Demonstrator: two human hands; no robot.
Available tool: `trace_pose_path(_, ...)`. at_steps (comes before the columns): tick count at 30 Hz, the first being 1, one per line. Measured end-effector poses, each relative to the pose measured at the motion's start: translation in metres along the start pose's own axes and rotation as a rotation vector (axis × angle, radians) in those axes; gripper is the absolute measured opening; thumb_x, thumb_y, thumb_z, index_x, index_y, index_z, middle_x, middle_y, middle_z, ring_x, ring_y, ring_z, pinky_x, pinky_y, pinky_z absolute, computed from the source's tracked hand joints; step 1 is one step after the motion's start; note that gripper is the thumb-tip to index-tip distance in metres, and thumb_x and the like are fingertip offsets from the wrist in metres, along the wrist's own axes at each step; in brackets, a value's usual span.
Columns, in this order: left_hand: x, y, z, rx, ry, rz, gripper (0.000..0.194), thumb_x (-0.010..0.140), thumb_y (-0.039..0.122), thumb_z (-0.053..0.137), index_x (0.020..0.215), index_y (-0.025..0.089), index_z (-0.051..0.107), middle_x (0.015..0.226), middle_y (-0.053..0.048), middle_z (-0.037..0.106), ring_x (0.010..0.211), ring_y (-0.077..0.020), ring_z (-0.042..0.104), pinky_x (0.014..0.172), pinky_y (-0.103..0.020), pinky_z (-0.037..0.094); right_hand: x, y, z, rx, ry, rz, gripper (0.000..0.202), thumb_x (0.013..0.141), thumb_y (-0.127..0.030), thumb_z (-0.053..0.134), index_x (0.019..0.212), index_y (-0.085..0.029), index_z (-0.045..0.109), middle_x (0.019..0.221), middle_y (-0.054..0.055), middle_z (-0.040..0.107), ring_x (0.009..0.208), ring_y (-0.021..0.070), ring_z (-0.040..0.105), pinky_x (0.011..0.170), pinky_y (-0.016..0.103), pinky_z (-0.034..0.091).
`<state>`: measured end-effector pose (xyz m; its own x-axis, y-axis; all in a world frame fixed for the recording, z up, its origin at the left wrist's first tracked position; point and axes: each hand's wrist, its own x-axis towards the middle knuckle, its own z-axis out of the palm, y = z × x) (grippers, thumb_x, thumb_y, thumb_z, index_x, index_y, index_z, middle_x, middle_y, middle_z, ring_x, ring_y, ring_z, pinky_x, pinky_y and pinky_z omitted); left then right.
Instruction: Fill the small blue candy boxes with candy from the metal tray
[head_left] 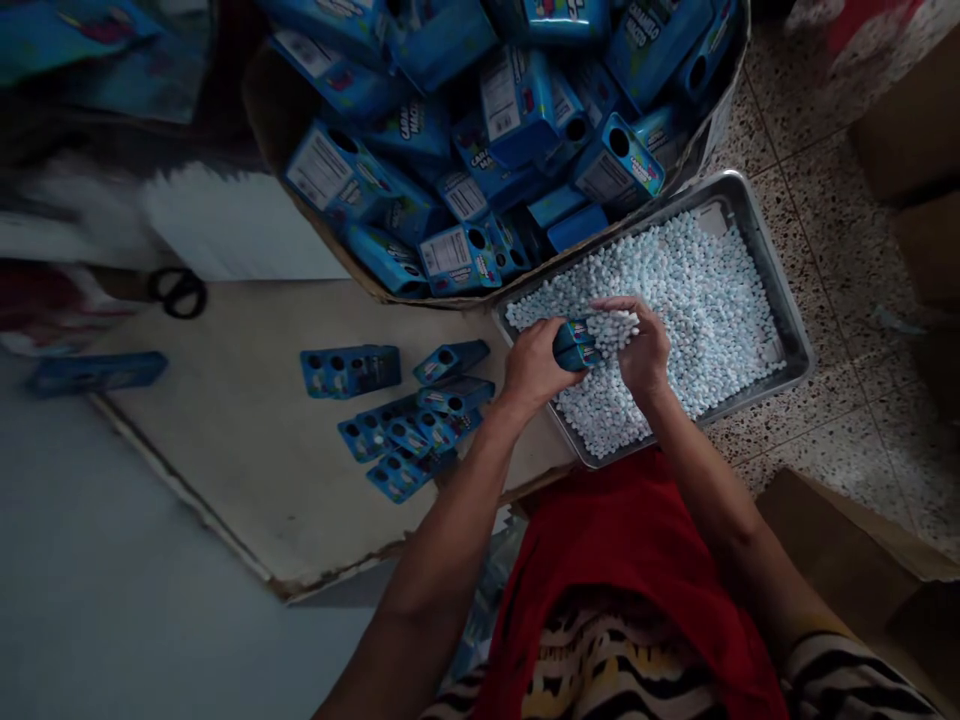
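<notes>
My left hand (534,368) is closed around small blue candy boxes (576,345), seemingly two side by side, over the near left part of a metal tray (796,345). White and pale blue candies (697,300) fill most of that tray. Cupped beside the boxes, my right hand (645,350) holds a heap of the candies (611,330) against their open ends. How many candies are inside the boxes is hidden. Left of my hands, several blue boxes (397,430) with round dark holes lie grouped on the pale tabletop (225,430).
A large cardboard carton (337,245) full of blue boxes stands behind the tray. Black-handled scissors (178,292) lie at the left, near white paper (240,225). Another blue box (101,370) is at the table's left edge. Brown cartons (847,540) stand on the speckled floor at right.
</notes>
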<state>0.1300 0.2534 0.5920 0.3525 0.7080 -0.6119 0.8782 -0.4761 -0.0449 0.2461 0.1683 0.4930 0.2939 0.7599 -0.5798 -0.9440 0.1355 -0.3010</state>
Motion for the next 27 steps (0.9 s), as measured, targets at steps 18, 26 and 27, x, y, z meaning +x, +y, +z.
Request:
trace_pose_path(18,0.006,-0.004,0.032,-0.719,0.153,0.31,0.076,0.075,0.054,0.094,0.136,0.027,0.06,0.14,-0.012,0.071,0.13,-0.0311,0.07,0.113,-0.049,0.056,0.065,-0.035,-0.096,-1.098,-0.111,-0.429,0.046,0.106,-0.065,0.056,0.105,-0.024,0.076,0.112,0.008,0.076,0.112,0.0263,0.067,0.11,0.048,0.05)
trace_pose_path(26,-0.016,-0.026,0.024,-0.656,0.072,0.305,0.082,0.075,0.032,0.089,0.145,0.03,0.046,0.144,-0.012,0.066,0.135,-0.0304,0.067,0.116,-0.05,0.056,0.096,0.026,-0.069,-1.544,-0.461,-0.487,0.064,0.102,-0.075,0.051,0.138,-0.025,0.066,0.146,0.015,0.056,0.137,0.0376,0.048,0.12,0.059,0.042)
trace_pose_path(27,-0.018,-0.027,0.025,-0.635,0.098,0.308,0.081,0.075,0.031,0.089,0.145,0.031,0.046,0.146,-0.013,0.065,0.137,-0.0306,0.066,0.117,-0.051,0.055,0.089,0.028,-0.071,-1.547,-0.436,-0.462,0.058,0.103,-0.072,0.052,0.131,-0.023,0.068,0.137,0.016,0.059,0.13,0.0356,0.053,0.116,0.056,0.045)
